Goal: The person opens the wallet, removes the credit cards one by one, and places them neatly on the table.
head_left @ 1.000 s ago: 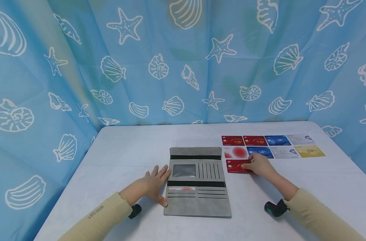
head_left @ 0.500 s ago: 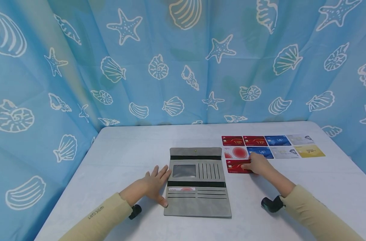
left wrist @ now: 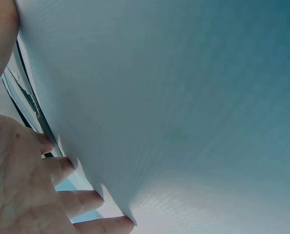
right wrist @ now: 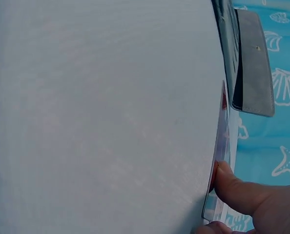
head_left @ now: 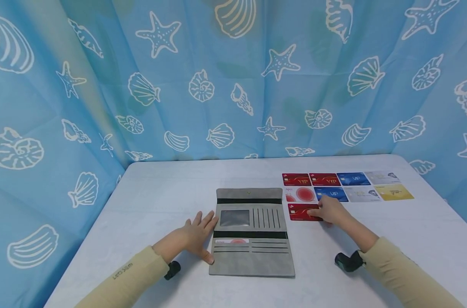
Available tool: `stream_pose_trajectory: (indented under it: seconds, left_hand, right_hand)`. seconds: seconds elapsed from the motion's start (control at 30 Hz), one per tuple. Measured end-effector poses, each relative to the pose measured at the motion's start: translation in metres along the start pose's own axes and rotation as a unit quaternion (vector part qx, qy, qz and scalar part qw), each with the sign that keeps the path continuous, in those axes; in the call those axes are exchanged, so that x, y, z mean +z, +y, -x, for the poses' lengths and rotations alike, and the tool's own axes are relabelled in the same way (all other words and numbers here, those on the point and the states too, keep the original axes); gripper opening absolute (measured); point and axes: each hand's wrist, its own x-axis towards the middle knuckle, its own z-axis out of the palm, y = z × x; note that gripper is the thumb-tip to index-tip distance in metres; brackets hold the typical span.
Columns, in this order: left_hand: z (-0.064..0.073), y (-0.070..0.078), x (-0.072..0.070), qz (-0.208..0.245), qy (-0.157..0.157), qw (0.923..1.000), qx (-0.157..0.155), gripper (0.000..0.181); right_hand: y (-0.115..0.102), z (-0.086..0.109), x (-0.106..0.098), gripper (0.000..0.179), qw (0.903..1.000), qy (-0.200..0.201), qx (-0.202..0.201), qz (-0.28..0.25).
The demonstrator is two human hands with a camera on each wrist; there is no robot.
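My left hand (head_left: 196, 235) lies spread on the table, fingertips and thumb at the left edge of a grey wallet (head_left: 252, 266). The wallet is unfolded flat, showing card slots, a clear window and a red-and-white card (head_left: 232, 241) tucked in an upper left slot. To its right, my right hand (head_left: 333, 211) pinches the right end of a red bank-style card (head_left: 300, 212), which the fingers partly cover. Seen from the right wrist, the thumb (right wrist: 238, 190) presses on the card's face, and the card (right wrist: 218, 146) appears almost edge-on. Straight fingers (left wrist: 81, 202) show in the left wrist view.
Two rows of cards lie behind the right hand: red VIP cards (head_left: 296, 179), blue ones (head_left: 353, 179), silver ones (head_left: 383, 177), a gold one (head_left: 394, 192) and a white-and-red one (head_left: 300, 194). A blue seashell curtain (head_left: 233, 107) hangs behind the white table (head_left: 160, 188).
The right wrist and sleeve have shifted slightly left since a second ago. The red card, the wallet and the left hand stay practically where they were.
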Motion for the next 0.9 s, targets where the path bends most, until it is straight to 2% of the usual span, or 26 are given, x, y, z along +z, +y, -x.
stream_pose_trajectory:
  seconds: [0.53, 0.9]
  left_hand:
    - [-0.003, -0.002, 0.003, 0.0, 0.0, 1.0, -0.001, 0.116]
    - [-0.002, -0.001, 0.003, -0.007, 0.003, 1.0, -0.001, 0.116]
  right_hand:
    - [0.007, -0.007, -0.003, 0.044, 0.9997, -0.018, 0.011, -0.008]
    - [0.015, -0.004, -0.01, 0.046, 0.9962, -0.039, 0.001, -0.078]
